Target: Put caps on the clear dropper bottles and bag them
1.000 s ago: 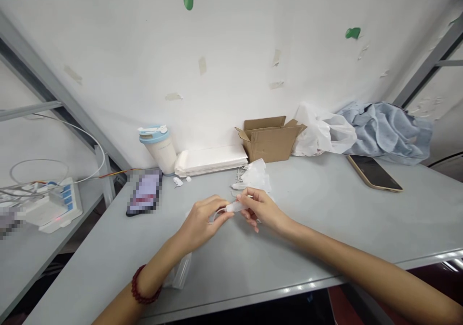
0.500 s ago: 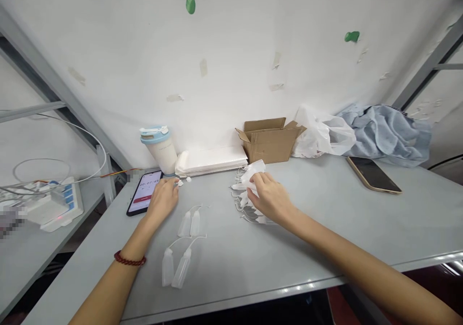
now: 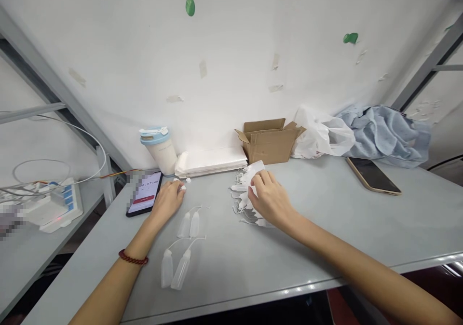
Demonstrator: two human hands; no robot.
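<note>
Several small translucent plastic bottles with thin curved tubes lie in a tangled white pile point(image 3: 239, 188) on the grey table. My right hand point(image 3: 269, 195) is over the pile, thumb and fingers curled in a pinch at a translucent bottle point(image 3: 256, 169); the fingertips are partly hidden. Over on the left, my left hand point(image 3: 168, 198) rests on the tabletop beside a phone, its fingers bent onto a small white piece point(image 3: 183, 187). Another small white piece point(image 3: 188, 180) lies just beyond. Between my hands, two pairs of like bottles lie flat, a near pair point(image 3: 167, 269) and a farther pair point(image 3: 194, 224).
At the back stand a lidded cup point(image 3: 162, 154), a stack of white sheets or envelopes point(image 3: 213, 161) and an open cardboard box point(image 3: 271, 144). A plastic bag point(image 3: 313, 134), blue cloth point(image 3: 387, 132) and second phone point(image 3: 374, 175) are at right. The timer phone point(image 3: 142, 200) lies left, near a power strip point(image 3: 63, 209).
My left hand has slid slightly right, over the small white pieces. My right hand has shifted very little at the pile. The laid-out bottles have not moved.
</note>
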